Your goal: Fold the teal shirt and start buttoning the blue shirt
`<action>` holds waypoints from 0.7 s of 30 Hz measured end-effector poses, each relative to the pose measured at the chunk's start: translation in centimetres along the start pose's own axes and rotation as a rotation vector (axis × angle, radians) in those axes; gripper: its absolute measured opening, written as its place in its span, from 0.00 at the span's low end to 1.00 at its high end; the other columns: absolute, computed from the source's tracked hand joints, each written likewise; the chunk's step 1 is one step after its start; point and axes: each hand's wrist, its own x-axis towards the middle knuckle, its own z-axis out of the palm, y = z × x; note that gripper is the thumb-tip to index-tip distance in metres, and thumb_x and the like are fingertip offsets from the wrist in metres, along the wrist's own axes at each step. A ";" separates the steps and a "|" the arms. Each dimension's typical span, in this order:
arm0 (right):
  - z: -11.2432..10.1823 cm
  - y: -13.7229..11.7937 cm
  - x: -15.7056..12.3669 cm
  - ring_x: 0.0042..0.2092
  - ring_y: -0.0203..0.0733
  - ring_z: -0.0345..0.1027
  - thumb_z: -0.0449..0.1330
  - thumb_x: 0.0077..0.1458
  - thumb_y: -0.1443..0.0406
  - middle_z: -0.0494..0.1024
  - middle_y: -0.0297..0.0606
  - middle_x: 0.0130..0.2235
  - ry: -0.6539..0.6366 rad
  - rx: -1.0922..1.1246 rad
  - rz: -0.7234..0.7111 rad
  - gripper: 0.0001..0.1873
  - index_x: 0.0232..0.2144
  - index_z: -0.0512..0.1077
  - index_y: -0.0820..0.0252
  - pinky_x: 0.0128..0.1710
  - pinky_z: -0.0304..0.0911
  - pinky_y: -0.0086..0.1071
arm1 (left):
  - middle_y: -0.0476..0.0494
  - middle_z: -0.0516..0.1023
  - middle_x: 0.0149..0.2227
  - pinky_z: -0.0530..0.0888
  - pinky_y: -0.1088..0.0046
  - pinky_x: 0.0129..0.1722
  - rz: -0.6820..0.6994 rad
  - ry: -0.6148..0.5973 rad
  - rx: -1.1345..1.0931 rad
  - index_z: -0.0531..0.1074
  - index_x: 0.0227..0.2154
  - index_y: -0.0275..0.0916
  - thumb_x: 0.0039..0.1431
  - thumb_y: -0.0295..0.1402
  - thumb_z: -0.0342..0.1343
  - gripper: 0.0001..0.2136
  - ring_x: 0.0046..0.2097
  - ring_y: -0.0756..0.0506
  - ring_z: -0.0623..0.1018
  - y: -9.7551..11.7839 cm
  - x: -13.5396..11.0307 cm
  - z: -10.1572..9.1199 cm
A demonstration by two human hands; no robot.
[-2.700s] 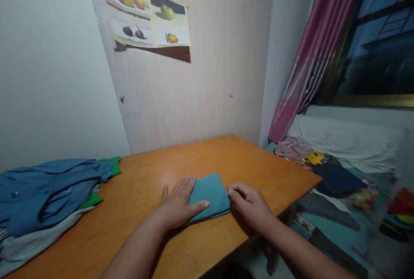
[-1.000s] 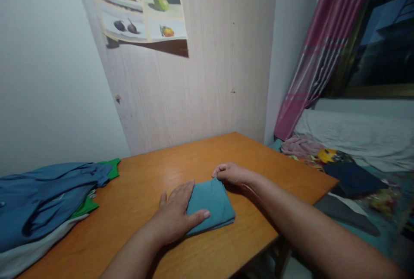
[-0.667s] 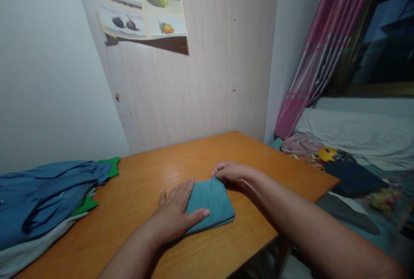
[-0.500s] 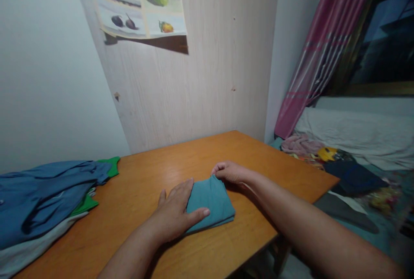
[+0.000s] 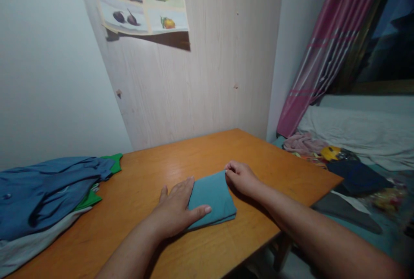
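Note:
A teal cloth (image 5: 213, 197), folded into a small flat rectangle, lies near the front edge of the wooden table (image 5: 136, 184). My left hand (image 5: 177, 208) rests flat on its left side, fingers stretched out and the thumb across the top layer. At the far right corner my right hand (image 5: 241, 177) pinches the cloth between thumb and fingertips. The layers show along the near right edge. Part of the cloth's left side is hidden under my left palm.
Blue, green and grey garments (image 5: 48, 192) are piled at the table's left end. Beyond the right edge are a navy cloth (image 5: 357, 175) and other fabrics. A pink curtain (image 5: 317, 63) hangs by the window, and fruit pictures (image 5: 145, 5) are on the wall.
My right hand has drawn the cloth's far corner to the right, and the puckered top edge is now straight and flat. My left hand stays in place on the cloth.

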 end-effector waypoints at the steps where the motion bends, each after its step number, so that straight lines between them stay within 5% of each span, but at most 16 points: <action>1: -0.2 0.0 -0.3 0.34 0.39 0.68 0.54 0.55 0.66 0.77 0.35 0.31 0.000 -0.038 -0.002 0.06 0.30 0.72 0.57 0.34 0.58 0.30 | 0.36 0.49 0.70 0.42 0.37 0.65 0.002 -0.001 0.001 0.46 0.70 0.37 0.53 0.68 0.41 0.50 0.70 0.30 0.50 0.0 0.0 0.0; 10: -1.0 -1.1 -1.1 0.38 0.41 0.70 0.54 0.57 0.66 0.79 0.38 0.35 -0.100 -0.154 -0.107 0.08 0.33 0.74 0.57 0.38 0.61 0.31 | 0.42 0.50 0.70 0.42 0.31 0.62 0.067 0.032 -0.002 0.45 0.69 0.53 0.56 0.67 0.39 0.42 0.70 0.31 0.52 -0.1 -0.2 -0.2; 15: -1.9 -3.3 -1.0 0.47 0.44 0.71 0.50 0.63 0.62 0.80 0.42 0.45 0.007 -0.155 -0.191 0.16 0.42 0.77 0.57 0.48 0.63 0.36 | 0.41 0.52 0.70 0.42 0.31 0.62 0.073 0.038 0.008 0.47 0.68 0.55 0.56 0.66 0.39 0.40 0.70 0.32 0.52 -0.1 -0.1 -0.3; 18: -1.9 -5.1 -1.6 0.60 0.48 0.63 0.45 0.67 0.56 0.74 0.44 0.57 -0.090 -0.217 -0.309 0.23 0.53 0.73 0.57 0.59 0.56 0.42 | 0.41 0.52 0.70 0.42 0.32 0.63 0.066 0.035 0.018 0.47 0.68 0.56 0.57 0.66 0.39 0.40 0.70 0.32 0.52 -0.2 -0.1 -0.1; 21: -1.5 -5.5 -2.7 0.69 0.52 0.45 0.43 0.67 0.51 0.60 0.44 0.67 -0.293 -0.283 -0.314 0.30 0.63 0.64 0.57 0.66 0.42 0.51 | 0.41 0.51 0.70 0.43 0.33 0.63 0.063 0.028 0.026 0.46 0.69 0.56 0.57 0.66 0.39 0.40 0.70 0.32 0.51 -0.3 -0.1 0.1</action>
